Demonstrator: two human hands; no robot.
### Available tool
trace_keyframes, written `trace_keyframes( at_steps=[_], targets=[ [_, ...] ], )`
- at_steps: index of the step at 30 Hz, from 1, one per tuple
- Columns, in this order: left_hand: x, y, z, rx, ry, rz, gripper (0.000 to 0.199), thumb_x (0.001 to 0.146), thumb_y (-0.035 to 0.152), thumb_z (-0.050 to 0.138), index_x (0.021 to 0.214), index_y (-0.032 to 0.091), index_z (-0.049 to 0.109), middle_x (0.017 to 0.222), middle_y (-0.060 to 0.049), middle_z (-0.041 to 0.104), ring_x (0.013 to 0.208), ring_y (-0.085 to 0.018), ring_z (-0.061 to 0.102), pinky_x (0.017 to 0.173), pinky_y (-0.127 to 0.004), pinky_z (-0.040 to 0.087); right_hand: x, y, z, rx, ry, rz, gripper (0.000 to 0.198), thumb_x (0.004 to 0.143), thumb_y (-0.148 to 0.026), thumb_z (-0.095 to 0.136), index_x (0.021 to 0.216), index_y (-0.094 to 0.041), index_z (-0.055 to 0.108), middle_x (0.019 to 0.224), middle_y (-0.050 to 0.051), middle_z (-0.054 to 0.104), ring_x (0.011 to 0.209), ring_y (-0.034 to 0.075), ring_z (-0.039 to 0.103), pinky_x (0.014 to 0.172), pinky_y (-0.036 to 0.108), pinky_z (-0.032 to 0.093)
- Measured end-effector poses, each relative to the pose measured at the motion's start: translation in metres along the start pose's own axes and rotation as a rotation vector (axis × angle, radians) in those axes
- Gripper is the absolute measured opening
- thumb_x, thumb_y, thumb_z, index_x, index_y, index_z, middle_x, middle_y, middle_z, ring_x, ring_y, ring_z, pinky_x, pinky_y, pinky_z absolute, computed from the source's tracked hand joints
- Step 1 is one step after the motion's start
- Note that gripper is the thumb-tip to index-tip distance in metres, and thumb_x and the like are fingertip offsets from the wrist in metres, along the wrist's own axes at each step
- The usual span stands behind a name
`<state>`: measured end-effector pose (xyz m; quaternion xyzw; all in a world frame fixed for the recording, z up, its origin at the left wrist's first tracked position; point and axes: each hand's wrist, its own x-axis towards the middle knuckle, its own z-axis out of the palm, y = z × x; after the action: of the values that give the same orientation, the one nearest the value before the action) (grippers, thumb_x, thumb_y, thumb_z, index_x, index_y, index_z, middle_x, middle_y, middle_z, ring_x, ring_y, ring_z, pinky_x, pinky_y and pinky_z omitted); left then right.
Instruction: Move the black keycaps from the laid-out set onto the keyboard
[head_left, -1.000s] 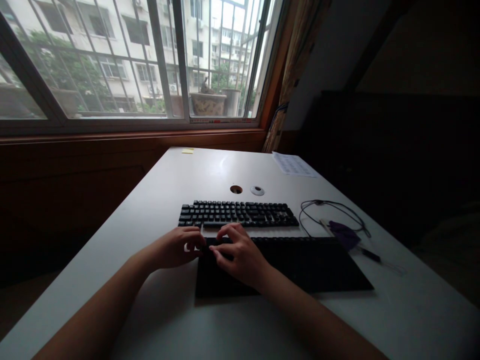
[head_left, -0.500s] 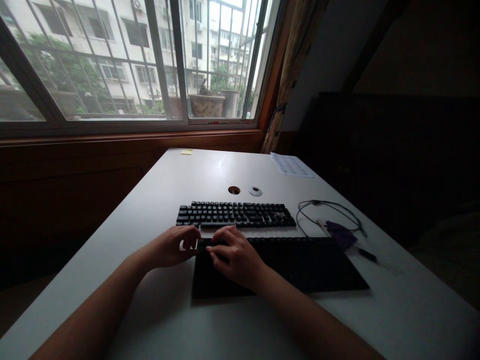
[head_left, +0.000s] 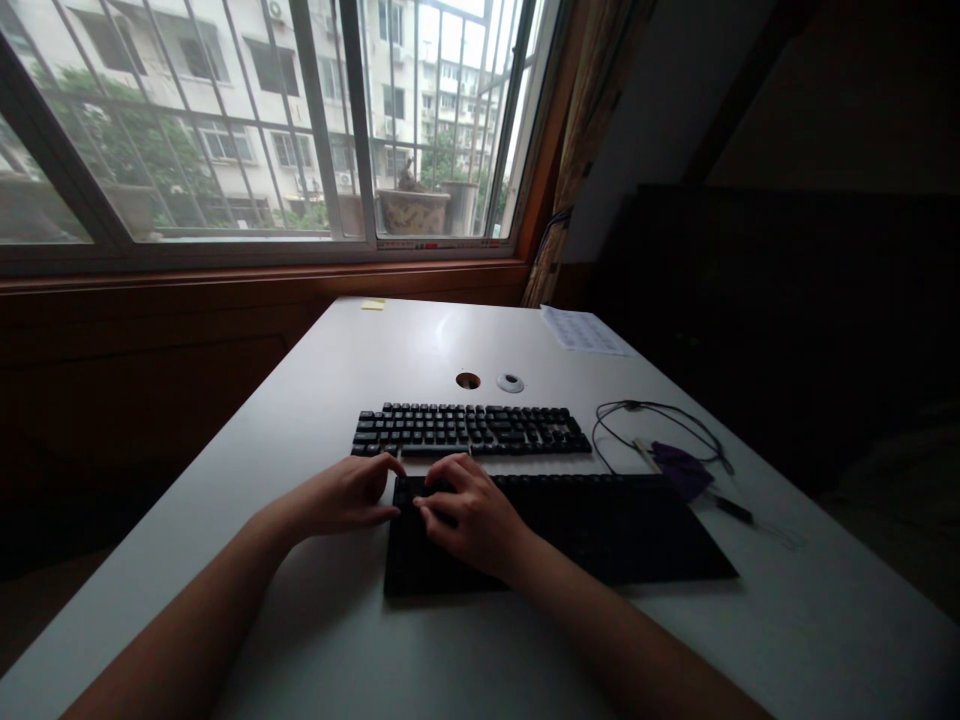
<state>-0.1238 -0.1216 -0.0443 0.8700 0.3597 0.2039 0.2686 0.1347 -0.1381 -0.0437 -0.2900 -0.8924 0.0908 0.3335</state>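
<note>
A black keyboard base [head_left: 592, 535] lies on the white table in front of me, its row along the far edge showing small bumps. My left hand [head_left: 349, 495] is at the base's far left corner, thumb and index finger apart, the fingertips at its edge. Over the left part of the base, my right hand [head_left: 472, 510] is curled with thumb and fingertips close together. Anything between them is too dark and small to name. Just behind the base lie rows of black keycaps [head_left: 472, 425], arranged in keyboard order.
To the right are a looped black cable [head_left: 679, 408], a purple cloth-like item [head_left: 682, 470] and a wire tool with a black handle [head_left: 735, 510]. Farther back are printed sheets [head_left: 585, 332], a yellow note [head_left: 373, 304], a round table hole [head_left: 468, 381] and its white cover [head_left: 511, 383].
My left thumb and index finger have moved farther apart at the base's left corner. The right hand has barely shifted, and the base and keycaps stay in place.
</note>
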Motion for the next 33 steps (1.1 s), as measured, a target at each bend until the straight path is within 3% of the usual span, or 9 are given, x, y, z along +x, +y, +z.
trace_keyframes(
  at_steps=[5, 13, 25, 30, 33],
  targets=[
    [-0.0004, -0.0016, -0.0009, -0.018, -0.014, 0.01, 0.035, 0.088, 0.031, 0.067, 0.117, 0.017, 0.054, 0.067, 0.006, 0.05, 0.055, -0.01, 0.043, 0.053, -0.02, 0.034, -0.0014, -0.0023, 0.0004, -0.026, -0.001, 0.0, 0.011, 0.091, -0.024, 0.064, 0.088, -0.024, 0.075, 0.105, 0.007, 0.065, 0.107, 0.025, 0.054, 0.094, 0.044, 0.049],
    [0.0, -0.0009, -0.0015, -0.009, -0.015, 0.007, 0.034, 0.089, 0.031, 0.067, 0.117, 0.017, 0.054, 0.067, 0.006, 0.051, 0.056, -0.01, 0.044, 0.054, -0.02, 0.034, -0.0037, -0.0019, -0.0009, -0.014, 0.001, 0.054, 0.026, 0.089, -0.023, 0.065, 0.115, -0.024, 0.069, 0.116, 0.009, 0.062, 0.111, 0.026, 0.053, 0.099, 0.046, 0.047],
    [0.0, -0.0026, 0.0001, 0.008, -0.011, -0.016, 0.034, 0.088, 0.031, 0.067, 0.117, 0.017, 0.056, 0.067, 0.006, 0.053, 0.055, -0.01, 0.044, 0.053, -0.02, 0.034, -0.0032, 0.0002, -0.0024, 0.055, 0.022, -0.003, 0.011, 0.088, -0.024, 0.067, 0.093, -0.025, 0.077, 0.105, 0.006, 0.065, 0.104, 0.024, 0.054, 0.094, 0.046, 0.047],
    [-0.0003, -0.0005, -0.0011, -0.003, -0.025, -0.028, 0.033, 0.088, 0.03, 0.067, 0.116, 0.017, 0.056, 0.067, 0.006, 0.052, 0.055, -0.01, 0.043, 0.053, -0.02, 0.034, -0.0027, -0.0005, -0.0023, 0.065, 0.05, 0.013, 0.021, 0.088, -0.024, 0.066, 0.106, -0.025, 0.076, 0.107, 0.008, 0.064, 0.104, 0.024, 0.055, 0.094, 0.047, 0.048],
    [0.0001, 0.0001, -0.0013, -0.003, -0.025, -0.026, 0.033, 0.088, 0.031, 0.066, 0.116, 0.017, 0.056, 0.067, 0.006, 0.052, 0.055, -0.01, 0.044, 0.053, -0.02, 0.034, -0.0016, -0.0011, -0.0027, 0.068, 0.044, 0.019, 0.017, 0.088, -0.023, 0.067, 0.101, -0.026, 0.078, 0.105, 0.007, 0.065, 0.104, 0.025, 0.054, 0.094, 0.047, 0.048]
  ],
)
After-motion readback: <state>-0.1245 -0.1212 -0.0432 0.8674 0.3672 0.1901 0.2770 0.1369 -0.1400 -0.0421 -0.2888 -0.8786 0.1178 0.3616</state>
